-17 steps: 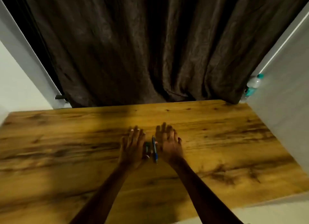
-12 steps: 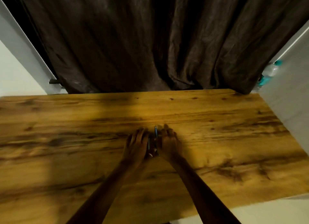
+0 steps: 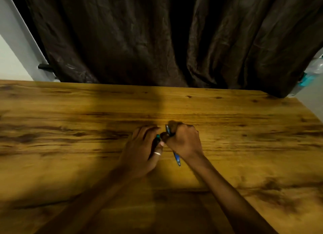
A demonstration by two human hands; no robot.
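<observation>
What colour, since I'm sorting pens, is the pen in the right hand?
The pen is blue; head view.

I can read no writing anywhere from here. The blue pen (image 3: 176, 158) shows no legible print along its barrel. The teal-tipped dark piece (image 3: 158, 137) beside it is too blurred and covered to show any marking. The teal label (image 3: 305, 80) on the plastic bottle (image 3: 316, 66) at the far right edge is only a smear of colour.
</observation>
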